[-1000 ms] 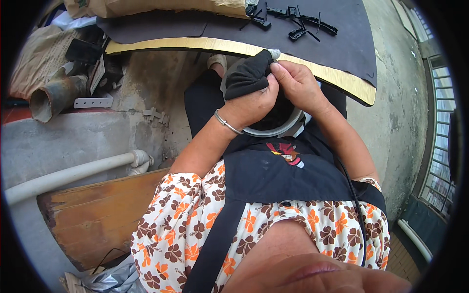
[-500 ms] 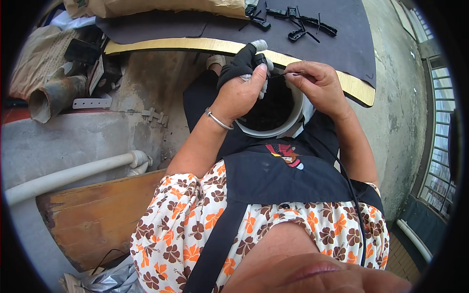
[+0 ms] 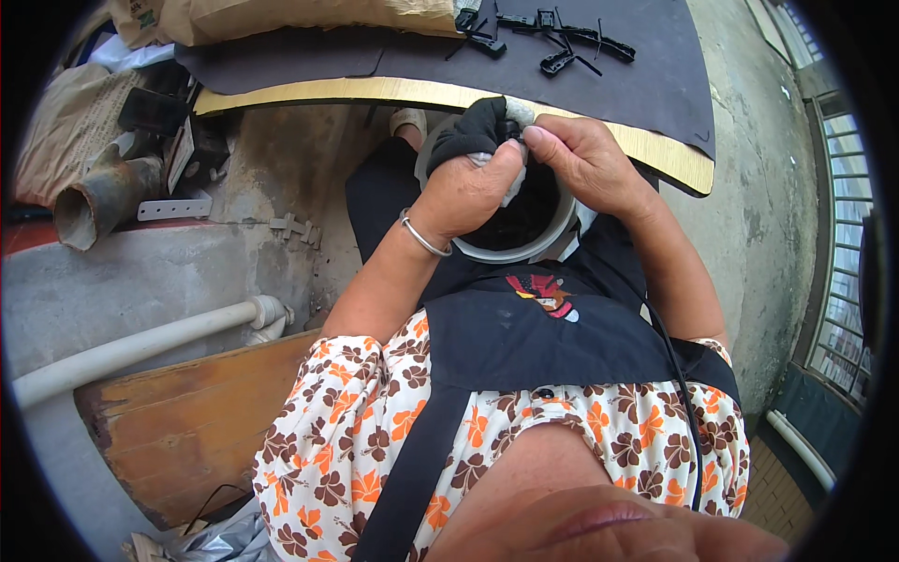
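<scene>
My left hand, with a black and grey glove over its fingers, is closed around a small black plastic part. Its exact shape is mostly hidden by my fingers. My right hand is bare, and its thumb and forefinger pinch together at that same part, touching the gloved fingertips. Both hands meet above a white bucket between my knees, whose inside looks dark. On the table beyond lie several black plastic pieces with thin black strips sticking out.
The dark-covered table has a gold front edge just past my hands. A brown paper sack lies along its far left. At left stand a rusty pipe piece, a white pipe and a wooden board. A cable hangs down my apron.
My right hand has moved left and closed in on the part in my left hand. A thin black strip between the hands no longer shows. The left hand has lowered slightly, fingers more curled.
</scene>
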The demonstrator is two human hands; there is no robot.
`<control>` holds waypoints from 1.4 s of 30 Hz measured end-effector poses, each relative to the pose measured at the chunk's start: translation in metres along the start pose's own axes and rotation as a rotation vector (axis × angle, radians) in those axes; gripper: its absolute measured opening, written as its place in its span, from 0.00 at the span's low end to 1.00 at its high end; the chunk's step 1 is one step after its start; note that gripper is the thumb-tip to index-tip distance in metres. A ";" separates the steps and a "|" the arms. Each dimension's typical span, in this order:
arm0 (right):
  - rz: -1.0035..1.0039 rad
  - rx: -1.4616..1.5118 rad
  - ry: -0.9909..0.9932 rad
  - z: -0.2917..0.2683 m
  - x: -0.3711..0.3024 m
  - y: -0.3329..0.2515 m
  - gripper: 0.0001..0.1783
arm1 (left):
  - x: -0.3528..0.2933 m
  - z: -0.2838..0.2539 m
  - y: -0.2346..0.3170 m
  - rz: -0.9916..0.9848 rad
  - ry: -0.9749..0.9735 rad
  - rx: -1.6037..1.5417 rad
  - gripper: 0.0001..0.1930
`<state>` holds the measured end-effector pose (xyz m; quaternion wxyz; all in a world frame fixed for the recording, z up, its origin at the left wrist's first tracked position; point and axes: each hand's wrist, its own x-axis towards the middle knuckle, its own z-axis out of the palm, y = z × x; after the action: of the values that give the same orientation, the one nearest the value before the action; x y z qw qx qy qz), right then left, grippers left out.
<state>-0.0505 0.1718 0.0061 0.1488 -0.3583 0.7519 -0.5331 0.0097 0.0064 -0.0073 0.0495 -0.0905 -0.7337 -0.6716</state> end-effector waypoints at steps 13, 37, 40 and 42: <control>0.071 0.116 0.122 0.037 0.002 0.021 0.17 | -0.001 0.016 0.003 0.262 0.185 0.498 0.06; 0.147 0.092 0.028 -0.041 -0.005 0.017 0.09 | 0.016 -0.004 0.026 0.586 -0.102 0.732 0.20; 0.183 0.275 -0.114 -0.028 -0.006 0.012 0.09 | 0.009 -0.007 0.024 0.607 -0.206 0.622 0.19; 0.300 0.397 -0.109 -0.026 -0.008 -0.003 0.09 | 0.003 -0.006 0.021 0.315 -0.143 0.194 0.16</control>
<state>-0.0591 0.1948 0.0178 0.3339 -0.2349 0.6681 -0.6221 0.0109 0.0020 0.0142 0.1106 -0.2464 -0.7735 -0.5734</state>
